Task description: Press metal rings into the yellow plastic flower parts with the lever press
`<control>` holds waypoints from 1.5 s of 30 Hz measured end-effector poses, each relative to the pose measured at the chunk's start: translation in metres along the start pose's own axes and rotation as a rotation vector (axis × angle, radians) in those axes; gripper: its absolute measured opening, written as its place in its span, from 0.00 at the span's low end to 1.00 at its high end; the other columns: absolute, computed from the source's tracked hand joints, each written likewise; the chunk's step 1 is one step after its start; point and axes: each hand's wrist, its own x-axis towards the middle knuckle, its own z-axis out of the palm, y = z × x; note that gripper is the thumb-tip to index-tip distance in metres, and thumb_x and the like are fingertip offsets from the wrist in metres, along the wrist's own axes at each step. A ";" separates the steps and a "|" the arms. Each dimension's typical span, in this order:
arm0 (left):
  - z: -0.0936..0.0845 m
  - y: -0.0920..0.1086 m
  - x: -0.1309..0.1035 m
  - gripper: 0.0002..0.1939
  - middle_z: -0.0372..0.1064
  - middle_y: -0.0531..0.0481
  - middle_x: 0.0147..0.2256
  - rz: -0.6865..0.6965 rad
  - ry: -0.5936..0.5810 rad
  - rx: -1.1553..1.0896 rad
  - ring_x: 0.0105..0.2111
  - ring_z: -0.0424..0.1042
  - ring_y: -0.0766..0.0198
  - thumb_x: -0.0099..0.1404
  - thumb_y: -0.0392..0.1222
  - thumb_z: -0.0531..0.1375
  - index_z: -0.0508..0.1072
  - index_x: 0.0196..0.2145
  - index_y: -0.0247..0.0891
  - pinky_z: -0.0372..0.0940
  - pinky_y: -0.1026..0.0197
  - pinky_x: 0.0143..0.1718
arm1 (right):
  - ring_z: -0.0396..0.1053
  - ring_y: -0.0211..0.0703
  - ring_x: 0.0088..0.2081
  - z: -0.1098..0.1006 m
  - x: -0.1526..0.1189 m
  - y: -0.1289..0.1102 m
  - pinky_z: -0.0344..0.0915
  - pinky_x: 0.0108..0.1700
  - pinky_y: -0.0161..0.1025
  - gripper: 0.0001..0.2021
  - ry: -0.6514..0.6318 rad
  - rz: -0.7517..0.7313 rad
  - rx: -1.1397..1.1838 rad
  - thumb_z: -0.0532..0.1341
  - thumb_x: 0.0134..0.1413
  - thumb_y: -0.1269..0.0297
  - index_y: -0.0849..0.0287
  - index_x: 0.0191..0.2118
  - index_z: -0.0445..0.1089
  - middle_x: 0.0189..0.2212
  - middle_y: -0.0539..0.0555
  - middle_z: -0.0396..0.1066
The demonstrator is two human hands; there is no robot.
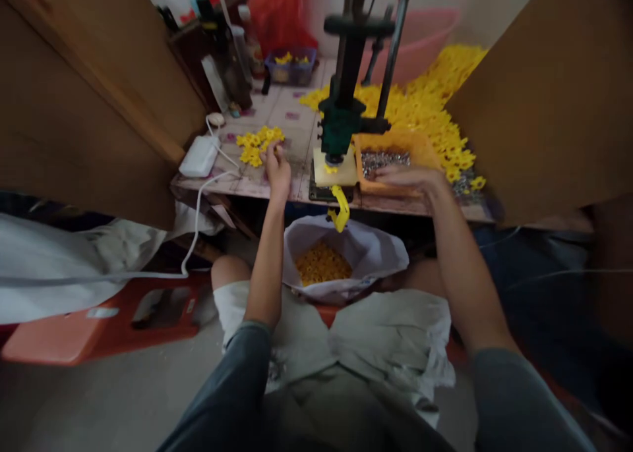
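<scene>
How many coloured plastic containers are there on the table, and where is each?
3: the orange tray under the right hand, the blue basket at the back left, and the pink tub behind the yellow pieces. More may be hidden.

A red-orange plastic stool [59, 337] stands on the grey floor [143, 386].

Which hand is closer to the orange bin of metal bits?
Your right hand: it is at the orange bin, over the metal bits. Your left hand is left of the green press, beside the small cluster of yellow pieces.
</scene>
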 end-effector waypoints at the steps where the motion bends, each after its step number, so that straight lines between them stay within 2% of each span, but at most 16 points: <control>1: -0.001 -0.004 0.003 0.18 0.68 0.41 0.61 -0.003 0.002 -0.046 0.68 0.62 0.54 0.81 0.56 0.57 0.72 0.57 0.41 0.55 0.46 0.74 | 0.78 0.45 0.39 -0.001 0.002 0.000 0.77 0.53 0.49 0.04 -0.108 0.074 0.029 0.72 0.57 0.73 0.62 0.32 0.80 0.30 0.49 0.79; 3: 0.000 -0.011 0.009 0.25 0.68 0.44 0.60 -0.004 -0.026 -0.087 0.66 0.65 0.58 0.79 0.63 0.60 0.72 0.57 0.40 0.60 0.51 0.69 | 0.75 0.37 0.34 -0.002 0.003 -0.005 0.77 0.49 0.43 0.07 -0.261 0.194 0.104 0.71 0.54 0.82 0.65 0.31 0.78 0.29 0.46 0.78; 5: 0.001 -0.015 0.015 0.26 0.69 0.46 0.59 0.022 -0.056 -0.043 0.63 0.65 0.64 0.79 0.63 0.61 0.71 0.58 0.37 0.61 0.54 0.67 | 0.73 0.30 0.32 -0.002 0.000 -0.017 0.75 0.46 0.36 0.08 -0.271 0.240 0.120 0.68 0.57 0.85 0.67 0.32 0.78 0.30 0.46 0.79; 9: 0.000 -0.012 0.020 0.19 0.69 0.49 0.59 0.027 -0.152 -0.030 0.61 0.66 0.69 0.79 0.51 0.65 0.69 0.57 0.35 0.62 0.56 0.69 | 0.70 0.22 0.33 0.000 -0.011 -0.045 0.68 0.45 0.27 0.08 -0.250 0.188 -0.074 0.64 0.66 0.75 0.72 0.34 0.76 0.32 0.48 0.78; 12: -0.003 -0.008 0.020 0.17 0.70 0.52 0.58 0.000 -0.192 -0.121 0.61 0.67 0.70 0.76 0.38 0.69 0.67 0.55 0.38 0.64 0.56 0.71 | 0.76 0.30 0.42 0.002 -0.017 -0.052 0.72 0.46 0.33 0.16 -0.206 0.163 -0.132 0.64 0.69 0.60 0.68 0.32 0.75 0.34 0.50 0.79; 14: -0.004 -0.007 0.019 0.14 0.70 0.53 0.59 -0.008 -0.190 -0.151 0.62 0.68 0.68 0.78 0.39 0.67 0.67 0.55 0.40 0.66 0.54 0.71 | 0.78 0.39 0.48 0.002 -0.019 -0.050 0.74 0.45 0.38 0.19 -0.170 0.157 -0.122 0.65 0.69 0.52 0.63 0.31 0.73 0.37 0.52 0.81; 16: -0.003 -0.008 0.020 0.10 0.69 0.52 0.59 -0.009 -0.178 -0.161 0.63 0.70 0.65 0.82 0.44 0.61 0.68 0.54 0.39 0.67 0.54 0.70 | 0.79 0.37 0.49 0.002 -0.018 -0.046 0.72 0.46 0.37 0.25 -0.147 0.154 -0.119 0.56 0.73 0.47 0.64 0.30 0.71 0.38 0.52 0.81; 18: 0.001 -0.009 0.021 0.10 0.70 0.50 0.57 -0.016 -0.192 -0.173 0.61 0.72 0.65 0.83 0.45 0.58 0.67 0.54 0.37 0.70 0.54 0.67 | 0.78 0.32 0.47 0.002 -0.016 -0.040 0.69 0.47 0.37 0.28 -0.135 0.129 -0.117 0.49 0.73 0.50 0.68 0.31 0.70 0.38 0.50 0.80; 23: 0.007 0.003 0.011 0.18 0.76 0.53 0.55 -0.062 -0.244 -0.240 0.52 0.74 0.66 0.77 0.54 0.67 0.70 0.55 0.43 0.76 0.64 0.44 | 0.74 0.32 0.39 0.004 -0.011 -0.027 0.69 0.52 0.37 0.03 0.000 0.002 -0.082 0.69 0.62 0.74 0.67 0.35 0.78 0.30 0.46 0.76; 26: 0.008 0.016 -0.003 0.27 0.78 0.49 0.52 -0.058 -0.312 -0.290 0.48 0.78 0.62 0.68 0.63 0.72 0.76 0.55 0.45 0.76 0.63 0.39 | 0.70 0.36 0.37 0.008 -0.012 -0.027 0.69 0.52 0.39 0.07 0.086 -0.023 -0.048 0.69 0.60 0.80 0.64 0.32 0.78 0.28 0.47 0.72; 29: 0.016 0.025 -0.014 0.32 0.80 0.47 0.47 -0.040 -0.399 -0.322 0.47 0.81 0.57 0.64 0.67 0.73 0.77 0.55 0.43 0.77 0.59 0.44 | 0.68 0.40 0.35 0.010 -0.015 -0.028 0.66 0.48 0.39 0.08 0.095 -0.041 -0.058 0.68 0.59 0.78 0.61 0.30 0.76 0.28 0.48 0.73; 33: 0.028 0.031 -0.020 0.30 0.79 0.40 0.54 -0.025 -0.507 -0.301 0.55 0.79 0.52 0.66 0.63 0.71 0.77 0.57 0.40 0.75 0.53 0.55 | 0.67 0.42 0.33 0.006 -0.017 -0.026 0.63 0.43 0.39 0.06 0.051 -0.050 -0.135 0.66 0.60 0.72 0.59 0.31 0.75 0.28 0.49 0.74; 36: 0.030 0.035 -0.024 0.29 0.79 0.39 0.57 -0.022 -0.613 -0.296 0.57 0.78 0.51 0.67 0.59 0.70 0.76 0.58 0.38 0.72 0.52 0.59 | 0.69 0.44 0.34 0.003 -0.023 -0.029 0.65 0.43 0.40 0.06 0.058 -0.073 -0.170 0.66 0.62 0.67 0.58 0.32 0.75 0.31 0.52 0.77; 38: 0.028 0.037 -0.026 0.29 0.79 0.38 0.57 -0.024 -0.656 -0.308 0.57 0.78 0.50 0.68 0.58 0.69 0.76 0.59 0.38 0.72 0.52 0.58 | 0.73 0.47 0.38 0.004 -0.033 -0.035 0.67 0.47 0.44 0.07 0.141 -0.146 -0.216 0.65 0.65 0.61 0.57 0.37 0.77 0.36 0.55 0.80; 42: 0.025 0.040 -0.028 0.29 0.78 0.38 0.59 -0.049 -0.661 -0.311 0.56 0.77 0.50 0.67 0.59 0.70 0.77 0.58 0.38 0.72 0.55 0.55 | 0.74 0.55 0.47 0.026 -0.059 -0.054 0.69 0.55 0.50 0.16 0.380 -0.314 -0.320 0.58 0.73 0.50 0.55 0.45 0.78 0.44 0.59 0.80; 45: 0.024 0.042 -0.026 0.29 0.79 0.39 0.56 -0.048 -0.687 -0.289 0.53 0.77 0.52 0.66 0.59 0.70 0.78 0.56 0.37 0.71 0.58 0.51 | 0.72 0.59 0.51 0.055 -0.069 -0.070 0.65 0.58 0.53 0.17 0.404 -0.366 -0.443 0.54 0.77 0.52 0.54 0.45 0.78 0.46 0.61 0.81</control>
